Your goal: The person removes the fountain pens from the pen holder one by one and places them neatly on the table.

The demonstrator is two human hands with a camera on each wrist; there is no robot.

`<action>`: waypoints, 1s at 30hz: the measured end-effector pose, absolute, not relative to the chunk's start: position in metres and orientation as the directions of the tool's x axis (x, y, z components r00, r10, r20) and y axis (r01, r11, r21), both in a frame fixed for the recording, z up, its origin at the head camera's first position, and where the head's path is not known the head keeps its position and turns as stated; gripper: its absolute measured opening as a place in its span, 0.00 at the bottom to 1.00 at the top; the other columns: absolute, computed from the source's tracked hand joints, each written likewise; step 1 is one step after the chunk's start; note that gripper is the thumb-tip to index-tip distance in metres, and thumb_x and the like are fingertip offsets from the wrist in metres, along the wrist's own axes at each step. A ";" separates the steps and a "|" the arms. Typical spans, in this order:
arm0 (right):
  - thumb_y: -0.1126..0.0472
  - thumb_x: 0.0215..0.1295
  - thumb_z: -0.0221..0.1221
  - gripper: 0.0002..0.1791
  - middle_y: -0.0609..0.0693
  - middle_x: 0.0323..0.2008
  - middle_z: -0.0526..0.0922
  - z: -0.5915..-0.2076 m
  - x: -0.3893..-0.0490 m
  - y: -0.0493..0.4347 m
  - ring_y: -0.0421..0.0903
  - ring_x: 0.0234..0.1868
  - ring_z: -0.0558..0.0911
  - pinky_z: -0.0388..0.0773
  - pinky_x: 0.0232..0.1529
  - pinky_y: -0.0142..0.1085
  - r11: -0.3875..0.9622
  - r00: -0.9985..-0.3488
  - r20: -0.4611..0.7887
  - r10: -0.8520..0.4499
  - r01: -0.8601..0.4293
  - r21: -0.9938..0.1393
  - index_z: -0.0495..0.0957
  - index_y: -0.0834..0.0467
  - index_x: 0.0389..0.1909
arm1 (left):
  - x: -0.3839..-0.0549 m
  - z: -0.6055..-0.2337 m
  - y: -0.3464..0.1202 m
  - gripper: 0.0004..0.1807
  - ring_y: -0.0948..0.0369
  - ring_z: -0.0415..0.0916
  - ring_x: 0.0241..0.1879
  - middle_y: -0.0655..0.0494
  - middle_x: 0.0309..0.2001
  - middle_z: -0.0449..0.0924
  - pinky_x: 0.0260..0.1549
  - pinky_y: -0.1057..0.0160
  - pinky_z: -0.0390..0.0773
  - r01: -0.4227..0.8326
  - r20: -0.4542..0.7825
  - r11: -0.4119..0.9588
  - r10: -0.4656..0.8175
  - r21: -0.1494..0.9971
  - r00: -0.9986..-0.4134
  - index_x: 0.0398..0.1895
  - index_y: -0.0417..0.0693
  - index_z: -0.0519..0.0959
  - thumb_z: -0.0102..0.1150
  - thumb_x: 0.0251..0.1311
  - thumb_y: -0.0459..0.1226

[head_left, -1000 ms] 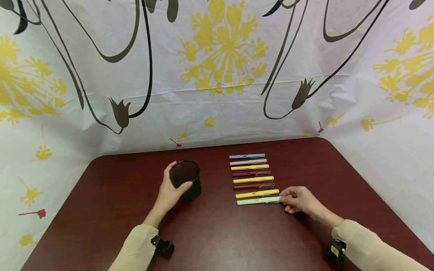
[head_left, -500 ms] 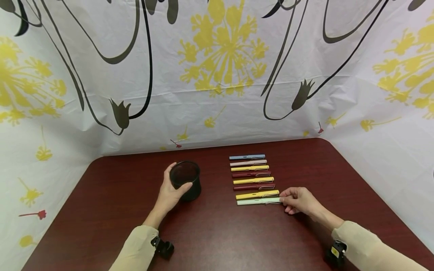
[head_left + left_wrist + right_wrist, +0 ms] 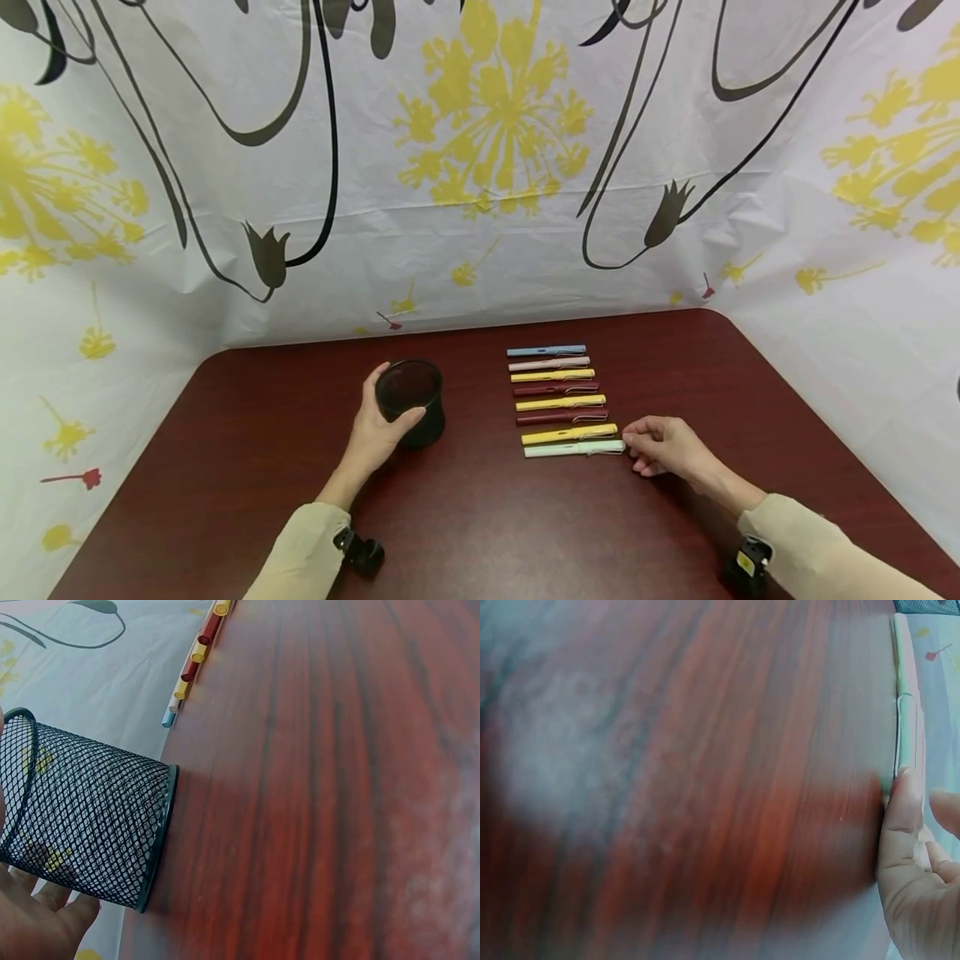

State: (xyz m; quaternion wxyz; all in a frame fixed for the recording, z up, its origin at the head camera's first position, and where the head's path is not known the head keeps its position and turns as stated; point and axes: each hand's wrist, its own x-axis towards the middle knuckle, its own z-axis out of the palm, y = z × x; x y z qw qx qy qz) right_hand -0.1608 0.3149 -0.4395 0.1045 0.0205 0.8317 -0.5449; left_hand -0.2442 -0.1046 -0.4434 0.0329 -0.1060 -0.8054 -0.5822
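My left hand (image 3: 378, 429) grips a black mesh pen cup (image 3: 431, 425), fingers round its far side and thumb over the near rim. The cup stands upright on the table; its mesh wall (image 3: 97, 817) fills the left of the left wrist view. My right hand (image 3: 663, 446) is at the clip end of a mint green pen (image 3: 562, 450), the nearest in a row of pens. In the right wrist view the thumb (image 3: 904, 802) is right at that pen's end, with a gap between thumb and the finger opposite. A yellow pen (image 3: 566, 435) lies just behind the green one.
Further back in the row lie maroon pens (image 3: 558, 417), more yellow ones, a pink pen (image 3: 547, 364) and a blue pen (image 3: 543, 352), all roughly parallel, clips to the right. The dark red wooden table (image 3: 480, 525) meets a white flower-print cloth (image 3: 487, 283) behind.
My right hand has drawn slightly right, uncovering the clip end of the mint green pen its fingertips overlapped before. My left hand and the pen cup keep their place.
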 end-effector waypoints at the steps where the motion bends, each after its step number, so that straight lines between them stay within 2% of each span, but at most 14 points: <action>1: 0.61 0.68 0.55 0.20 0.54 0.28 0.78 -0.440 -0.161 0.315 0.42 0.24 0.81 0.81 0.27 0.36 0.406 -0.978 -0.195 -0.074 0.149 -0.902 0.71 0.75 0.50 | -0.244 -0.444 -0.105 0.48 0.46 0.63 0.63 0.46 0.65 0.63 0.57 0.40 0.62 0.211 0.178 0.302 0.132 0.930 -0.975 0.71 0.61 0.49 0.69 0.51 0.42; 9: 0.60 0.68 0.54 0.19 0.54 0.28 0.78 -0.438 -0.160 0.318 0.44 0.24 0.80 0.81 0.27 0.36 0.417 -0.982 -0.190 -0.021 0.164 -0.894 0.72 0.73 0.49 | -0.245 -0.446 -0.106 0.49 0.46 0.61 0.64 0.46 0.66 0.62 0.57 0.38 0.61 0.211 0.177 0.330 0.132 0.920 -0.975 0.72 0.62 0.48 0.69 0.51 0.44; 25: 0.58 0.68 0.54 0.19 0.55 0.29 0.78 -0.437 -0.160 0.320 0.45 0.25 0.80 0.80 0.28 0.37 0.445 -0.986 -0.167 -0.006 0.147 -0.883 0.72 0.71 0.49 | -0.244 -0.446 -0.106 0.53 0.46 0.57 0.67 0.46 0.68 0.58 0.59 0.37 0.58 0.239 0.204 0.323 0.138 0.916 -0.969 0.73 0.64 0.44 0.69 0.49 0.42; 30: 0.57 0.69 0.54 0.20 0.55 0.29 0.79 -0.433 -0.164 0.322 0.44 0.26 0.80 0.80 0.29 0.37 0.455 -0.990 -0.143 -0.002 0.127 -0.881 0.72 0.71 0.50 | -0.247 -0.442 -0.110 0.49 0.47 0.55 0.68 0.43 0.70 0.56 0.63 0.40 0.55 0.315 0.280 0.272 0.159 0.909 -0.947 0.74 0.57 0.42 0.63 0.56 0.41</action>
